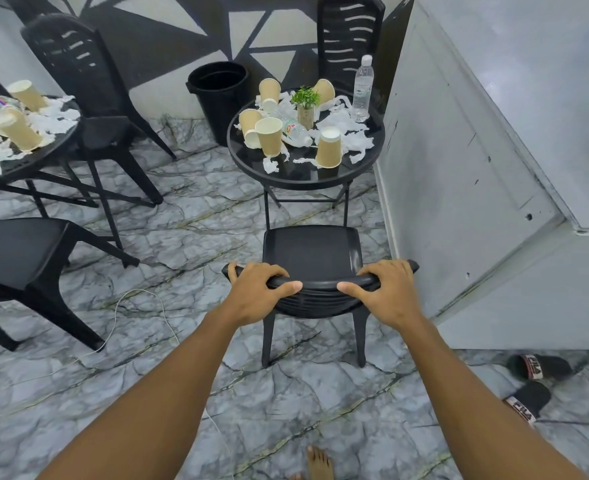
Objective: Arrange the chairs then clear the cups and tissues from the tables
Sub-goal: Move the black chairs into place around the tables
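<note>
From the head camera, both arms reach forward to a black plastic chair (312,251) that stands on the marble-patterned floor, its seat facing a round glass-topped table (303,174) and its front edge just beside the table's legs. The left hand (258,289) and the right hand (386,289) each grip the chair's top rail (320,282) — fingers curled over the far side, thumbs laid along the near side and pointing toward one another. On this table, brown paper cups (269,136) stand or lie tipped among crumpled white tissues (351,133), and one cup (329,147) sits upside down near the front edge; a small potted plant (305,102) is in the middle and a clear water bottle (362,88) stands upright at the right. A second chair (348,39) stands behind the table, and a black bin (220,95) stands against the wall to its left. At the left edge a second table (26,164) carries more cups (17,131) and tissues, with two more black chairs (88,81) beside it. Black sandals (535,367) lie at lower right — a white cable (140,296) trails over the floor.
</note>
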Demonstrator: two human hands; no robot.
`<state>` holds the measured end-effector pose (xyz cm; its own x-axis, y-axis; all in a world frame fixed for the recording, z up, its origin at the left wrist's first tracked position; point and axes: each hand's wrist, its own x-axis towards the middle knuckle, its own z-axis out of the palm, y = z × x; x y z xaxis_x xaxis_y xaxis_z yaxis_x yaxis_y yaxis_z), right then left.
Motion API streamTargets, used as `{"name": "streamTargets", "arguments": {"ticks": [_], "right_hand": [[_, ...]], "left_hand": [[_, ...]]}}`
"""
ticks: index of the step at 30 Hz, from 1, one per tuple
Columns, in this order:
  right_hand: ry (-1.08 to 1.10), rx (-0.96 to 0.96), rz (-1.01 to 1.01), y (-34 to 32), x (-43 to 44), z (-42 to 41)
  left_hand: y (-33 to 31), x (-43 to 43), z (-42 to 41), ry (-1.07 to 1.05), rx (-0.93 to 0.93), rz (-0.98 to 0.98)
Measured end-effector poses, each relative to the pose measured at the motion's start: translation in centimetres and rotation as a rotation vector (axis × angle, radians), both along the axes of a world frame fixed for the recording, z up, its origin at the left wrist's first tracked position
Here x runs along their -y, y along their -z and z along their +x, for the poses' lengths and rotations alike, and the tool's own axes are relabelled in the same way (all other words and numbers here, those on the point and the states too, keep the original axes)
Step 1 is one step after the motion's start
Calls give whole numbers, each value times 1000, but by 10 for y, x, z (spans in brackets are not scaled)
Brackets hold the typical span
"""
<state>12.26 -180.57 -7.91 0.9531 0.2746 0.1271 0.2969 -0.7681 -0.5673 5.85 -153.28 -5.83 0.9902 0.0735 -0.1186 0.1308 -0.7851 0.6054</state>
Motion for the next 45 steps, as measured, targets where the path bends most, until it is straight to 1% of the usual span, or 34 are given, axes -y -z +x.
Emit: {"name": "streamTargets", "arguments": {"ticks": [4,9,14,23,28,31,33,35,38,40,42,45], "right_hand": [[-22,-31,-45,3,5,-6],[-60,-72,-6,-1,6,6],[-90,-57,23,-2,8,8],[-120,-111,13,-7,11,9],[-133,-219,-61,-24,1,5],[-161,-293,3,-43,-32,4],[-194,-265,2,-54,-71,5],[-242,-256,-56,-63,-116,6],[-308,-323,-156,-72,-190,5],[-348,-365,-266,-76,-239,4],[-405,-413,-361,-77,-285,2],[-460,-453,-446,-80,-340,-1]], "left_hand": [[0,1,-4,20,-8,14],[0,3,-2,-2,18,31],[-1,3,-5,-3,4,75],[-6,11,-12,-5,-15,95],[-11,4,-10,65,-86,121],[-20,-19,-7,24,-35,-15],[-24,-48,-6,-49,1,-61],[-22,-87,-9,-94,-61,20],[-17,-155,-14,-51,-302,175],[-18,-194,-18,-15,-424,228],[-22,-228,-22,-16,-449,239],[-34,-271,-26,-60,-415,235]]}}
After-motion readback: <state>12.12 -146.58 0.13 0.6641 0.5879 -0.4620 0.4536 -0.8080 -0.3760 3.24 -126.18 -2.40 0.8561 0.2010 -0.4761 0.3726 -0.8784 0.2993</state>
